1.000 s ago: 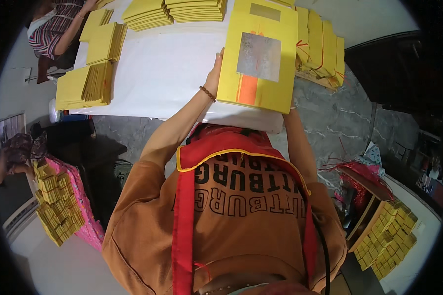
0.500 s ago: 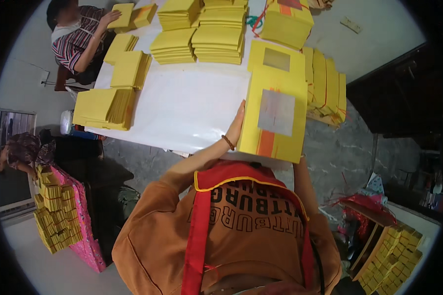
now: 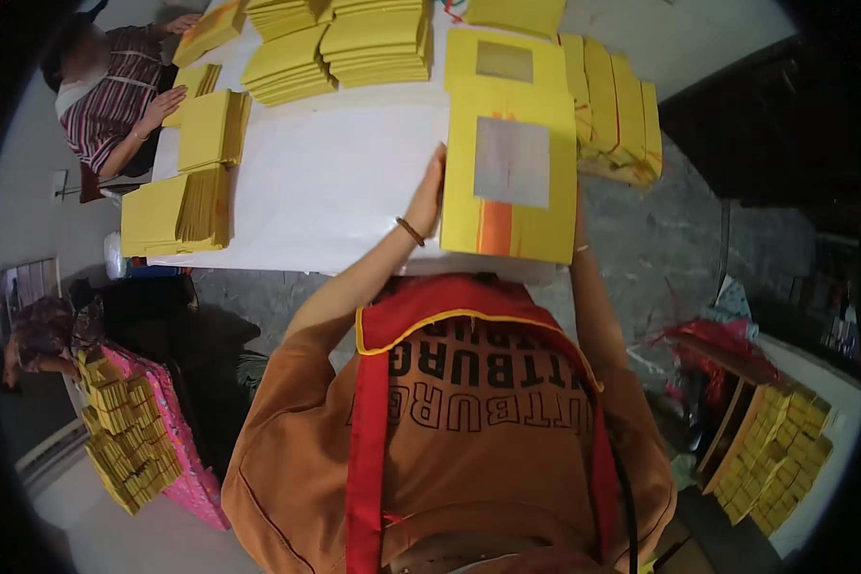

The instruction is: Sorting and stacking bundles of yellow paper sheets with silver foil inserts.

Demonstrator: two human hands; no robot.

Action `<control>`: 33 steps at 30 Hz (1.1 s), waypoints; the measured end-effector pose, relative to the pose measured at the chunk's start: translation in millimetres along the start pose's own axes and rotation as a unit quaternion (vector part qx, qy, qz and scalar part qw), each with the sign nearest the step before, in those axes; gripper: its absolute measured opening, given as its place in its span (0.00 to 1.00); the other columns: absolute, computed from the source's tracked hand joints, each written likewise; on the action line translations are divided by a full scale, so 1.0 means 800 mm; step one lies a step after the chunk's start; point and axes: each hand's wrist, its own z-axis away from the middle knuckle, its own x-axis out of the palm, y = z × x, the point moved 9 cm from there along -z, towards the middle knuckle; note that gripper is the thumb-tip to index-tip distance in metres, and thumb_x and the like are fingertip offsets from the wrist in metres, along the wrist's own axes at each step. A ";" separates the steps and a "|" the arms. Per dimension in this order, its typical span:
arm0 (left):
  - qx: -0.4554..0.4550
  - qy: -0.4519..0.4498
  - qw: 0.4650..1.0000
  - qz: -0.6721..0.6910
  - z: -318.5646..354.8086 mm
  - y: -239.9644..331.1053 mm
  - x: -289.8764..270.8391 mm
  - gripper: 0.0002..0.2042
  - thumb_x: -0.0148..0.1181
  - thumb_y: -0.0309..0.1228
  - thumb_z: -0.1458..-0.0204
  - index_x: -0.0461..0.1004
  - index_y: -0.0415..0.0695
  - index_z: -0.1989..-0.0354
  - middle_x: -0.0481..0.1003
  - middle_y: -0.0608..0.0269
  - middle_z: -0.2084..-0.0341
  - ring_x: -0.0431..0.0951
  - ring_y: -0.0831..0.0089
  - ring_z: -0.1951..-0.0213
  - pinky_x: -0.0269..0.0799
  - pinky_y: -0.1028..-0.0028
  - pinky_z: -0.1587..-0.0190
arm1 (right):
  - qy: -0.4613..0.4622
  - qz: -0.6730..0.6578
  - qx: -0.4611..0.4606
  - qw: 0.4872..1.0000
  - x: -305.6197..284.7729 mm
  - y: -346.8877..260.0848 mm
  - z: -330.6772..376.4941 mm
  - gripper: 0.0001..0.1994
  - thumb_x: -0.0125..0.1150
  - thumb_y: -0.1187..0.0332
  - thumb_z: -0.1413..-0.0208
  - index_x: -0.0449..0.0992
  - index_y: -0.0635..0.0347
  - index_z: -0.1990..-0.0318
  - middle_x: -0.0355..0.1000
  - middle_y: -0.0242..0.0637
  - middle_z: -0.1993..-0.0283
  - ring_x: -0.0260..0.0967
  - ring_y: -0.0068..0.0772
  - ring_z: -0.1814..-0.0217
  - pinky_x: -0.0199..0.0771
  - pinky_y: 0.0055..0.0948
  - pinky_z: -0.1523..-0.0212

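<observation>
A tall stack of yellow paper (image 3: 461, 215), its top sheet bearing a silver-grey rectangle and an orange band, stands near the table's front edge. My left hand (image 3: 429, 196) lies flat along the stack's left side, fingers stretched out and close together. A brown bead bracelet circles that wrist. At the stack's right side is my right hand (image 3: 581, 230); only a sliver near the wrist shows, and its fingers are hidden. Just behind stands another yellow paper stack (image 3: 459, 62) with a similar grey rectangle.
The white-covered table (image 3: 335, 182) bears folded yellow bundles (image 3: 378, 48) at the back and more bundles (image 3: 153, 215) on the left. A co-worker (image 3: 115, 96) sits at the far left. Tied yellow stacks (image 3: 598, 96) stand to the right. Packed yellow bundles (image 3: 775, 450) lie lower right.
My view has shifted, so the table appears lower in detail and higher in frame. My hands stay at the stack's sides. The co-worker's hands have moved over the left bundles.
</observation>
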 end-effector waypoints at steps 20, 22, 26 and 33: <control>0.347 -0.162 0.756 -0.530 0.118 0.228 0.100 0.22 0.59 0.46 0.56 0.72 0.46 0.55 0.69 0.60 0.56 0.65 0.63 0.52 0.56 0.64 0.49 | -0.255 0.560 -0.070 0.785 0.033 -0.049 0.050 0.15 0.56 0.60 0.50 0.73 0.51 0.54 0.63 0.34 0.42 0.47 0.42 0.32 0.36 0.39 0.33; 0.343 -0.190 0.743 -0.542 0.122 0.219 0.104 0.21 0.60 0.43 0.56 0.72 0.46 0.55 0.69 0.63 0.58 0.66 0.65 0.54 0.58 0.66 0.54 | -0.236 0.503 -0.103 0.825 0.033 -0.048 0.045 0.13 0.63 0.67 0.56 0.74 0.52 0.59 0.67 0.31 0.46 0.53 0.45 0.35 0.47 0.40 0.36; 0.363 -0.189 0.738 -0.537 0.121 0.225 0.105 0.14 0.61 0.36 0.56 0.73 0.44 0.61 0.71 0.63 0.63 0.69 0.65 0.60 0.63 0.69 0.59 | -0.241 0.496 -0.111 0.827 0.034 -0.051 0.045 0.12 0.63 0.68 0.56 0.75 0.54 0.61 0.67 0.31 0.46 0.53 0.45 0.35 0.54 0.40 0.39; 0.332 -0.217 0.800 -0.450 0.103 0.234 0.106 0.05 0.58 0.29 0.54 0.73 0.40 0.72 0.72 0.58 0.76 0.72 0.63 0.72 0.67 0.70 0.69 | -0.257 0.447 -0.082 0.853 0.028 -0.046 0.045 0.07 0.58 0.68 0.51 0.77 0.56 0.64 0.66 0.33 0.45 0.49 0.44 0.34 0.51 0.39 0.37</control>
